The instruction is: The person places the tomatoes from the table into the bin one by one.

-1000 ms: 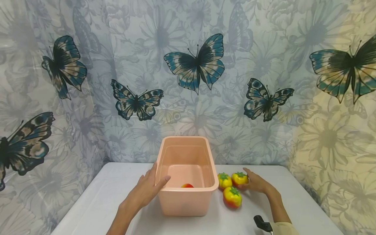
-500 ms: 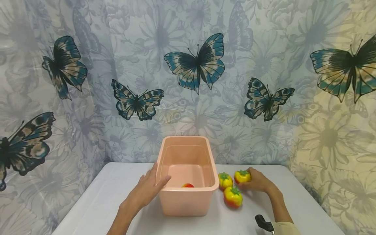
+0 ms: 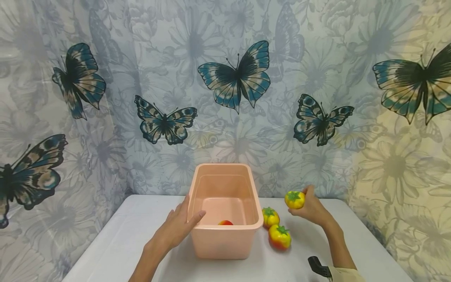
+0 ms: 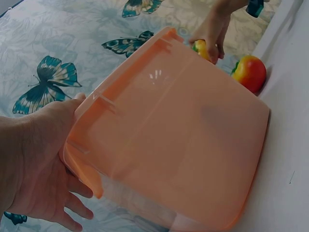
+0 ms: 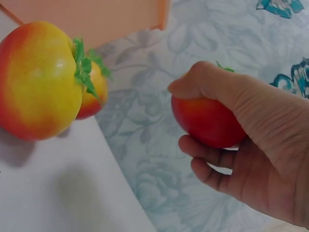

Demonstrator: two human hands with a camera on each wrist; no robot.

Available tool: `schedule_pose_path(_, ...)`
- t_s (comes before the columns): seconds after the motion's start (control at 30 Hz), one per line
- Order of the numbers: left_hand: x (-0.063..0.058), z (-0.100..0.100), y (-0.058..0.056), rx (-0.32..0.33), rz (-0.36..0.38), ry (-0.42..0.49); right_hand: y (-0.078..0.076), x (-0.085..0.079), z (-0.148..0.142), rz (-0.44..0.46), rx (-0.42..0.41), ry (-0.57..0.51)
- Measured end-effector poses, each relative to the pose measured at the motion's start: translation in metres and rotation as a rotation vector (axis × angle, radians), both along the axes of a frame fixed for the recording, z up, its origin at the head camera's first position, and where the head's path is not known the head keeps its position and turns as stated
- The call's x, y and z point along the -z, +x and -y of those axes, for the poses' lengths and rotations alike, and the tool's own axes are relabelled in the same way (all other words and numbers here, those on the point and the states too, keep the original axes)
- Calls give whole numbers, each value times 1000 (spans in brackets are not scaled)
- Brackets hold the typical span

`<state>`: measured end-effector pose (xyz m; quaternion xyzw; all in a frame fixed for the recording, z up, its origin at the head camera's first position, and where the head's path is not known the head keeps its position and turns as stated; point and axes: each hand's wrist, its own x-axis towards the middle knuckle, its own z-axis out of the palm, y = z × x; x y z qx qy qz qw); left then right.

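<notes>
My left hand (image 3: 174, 227) holds the left rim of a peach-coloured plastic bin (image 3: 222, 243), thumb over the rim and fingers outside. Part of a red, rounded thing (image 3: 226, 223) shows inside the bin; its kind is hidden. Off to the right, my right hand (image 3: 313, 209) grips a yellow-and-red toy tomato (image 3: 294, 199) with a green leafy top, raised above the table. In the right wrist view the thumb and fingers wrap its red underside. Two similar toy tomatoes rest beside the bin, one nearer (image 3: 280, 237) and one farther (image 3: 270, 217).
The white table (image 3: 116, 243) ends at a patterned cloth backdrop (image 3: 239, 149) printed with butterflies and flowers. A black device (image 3: 318, 267) is worn by the right sleeve (image 3: 347, 274).
My right hand has closed round the far-right tomato, drawn it away from the other two and lifted it up and slightly right. The left hand and the bin stay in place.
</notes>
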<state>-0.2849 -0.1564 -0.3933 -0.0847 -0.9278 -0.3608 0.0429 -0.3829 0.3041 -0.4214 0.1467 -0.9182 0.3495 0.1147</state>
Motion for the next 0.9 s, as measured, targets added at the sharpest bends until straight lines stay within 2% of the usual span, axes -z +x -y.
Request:
schedule_pose_path(0.4, 0, 0, 0, 10, -17, -7, 4, -6, 2, -11, 37, 14)
schedule_pose_path(0.67, 1, 0, 0, 7, -9, -10, 7, -14, 8, -3, 146, -14)
schedule_pose_path(0.9, 1, 0, 0, 8, -11, -13, 8, -21, 10, 32, 180, -33)
